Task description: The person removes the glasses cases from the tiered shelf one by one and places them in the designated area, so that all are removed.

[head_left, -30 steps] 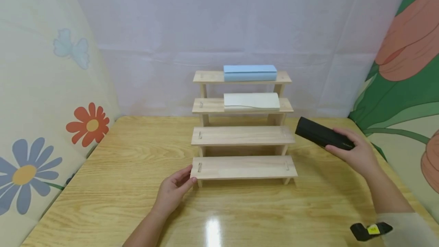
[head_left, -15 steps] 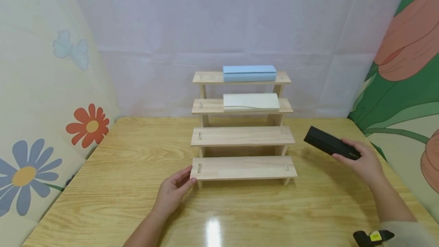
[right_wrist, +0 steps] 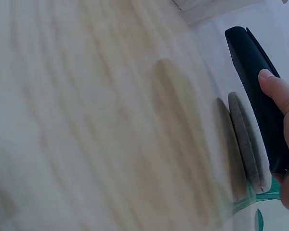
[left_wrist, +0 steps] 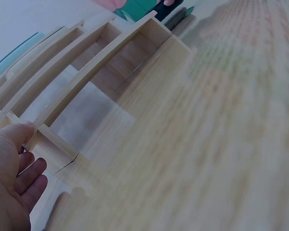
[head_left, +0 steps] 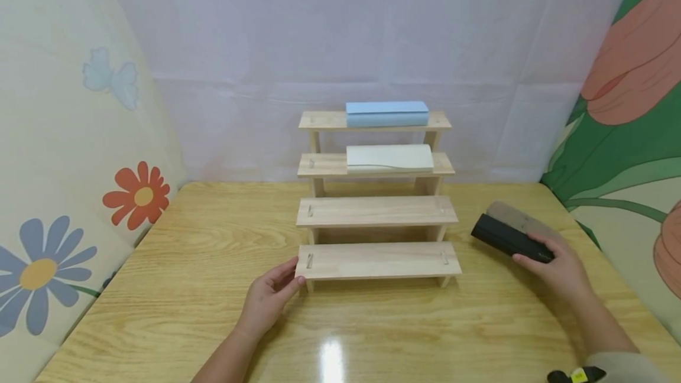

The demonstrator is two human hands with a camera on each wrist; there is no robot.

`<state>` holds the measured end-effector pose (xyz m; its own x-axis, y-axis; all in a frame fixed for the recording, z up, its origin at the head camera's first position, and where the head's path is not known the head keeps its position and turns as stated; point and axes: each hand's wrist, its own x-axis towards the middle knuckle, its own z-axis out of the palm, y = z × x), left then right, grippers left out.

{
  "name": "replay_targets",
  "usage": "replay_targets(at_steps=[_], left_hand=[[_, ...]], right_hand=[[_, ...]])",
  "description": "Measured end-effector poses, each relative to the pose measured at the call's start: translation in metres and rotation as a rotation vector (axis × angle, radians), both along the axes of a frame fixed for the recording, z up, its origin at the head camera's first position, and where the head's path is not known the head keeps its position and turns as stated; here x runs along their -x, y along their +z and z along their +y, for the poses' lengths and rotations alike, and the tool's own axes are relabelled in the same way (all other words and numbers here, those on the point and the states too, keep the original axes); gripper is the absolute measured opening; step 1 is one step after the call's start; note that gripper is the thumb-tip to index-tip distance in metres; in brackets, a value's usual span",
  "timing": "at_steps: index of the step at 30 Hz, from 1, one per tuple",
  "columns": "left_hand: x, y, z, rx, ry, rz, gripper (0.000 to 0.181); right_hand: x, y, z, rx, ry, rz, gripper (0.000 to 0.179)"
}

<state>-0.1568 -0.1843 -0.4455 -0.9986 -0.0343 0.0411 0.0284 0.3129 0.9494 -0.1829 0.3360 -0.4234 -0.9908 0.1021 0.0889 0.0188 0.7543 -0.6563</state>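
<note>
On the wooden stand (head_left: 376,211), I could reach over the lower shelves (head_left: 377,260); the blue case (head_left: 387,114) and white case (head_left: 390,158) obstruct the upper shelves (head_left: 326,164), and a taupe case (head_left: 516,216) lies behind the black case (head_left: 508,237) I hold.

Flower-printed panels (head_left: 69,152) flank the table (head_left: 223,229) and pale backdrop (head_left: 340,28).

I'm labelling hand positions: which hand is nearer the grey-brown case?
Right. The right hand, holding the black case, is just beside the grey-brown case. The left hand is farther off, touching the left end of the wooden rack.
</note>
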Motion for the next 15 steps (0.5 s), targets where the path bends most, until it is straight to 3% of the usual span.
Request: replay_targets(at_steps=[15], left_hand=[[0.0, 0.0, 0.001, -0.001, 0.004, 0.006, 0.048]], right_hand=[[0.001, -0.017, 0.003, -0.059, -0.005, 0.021, 0.077]])
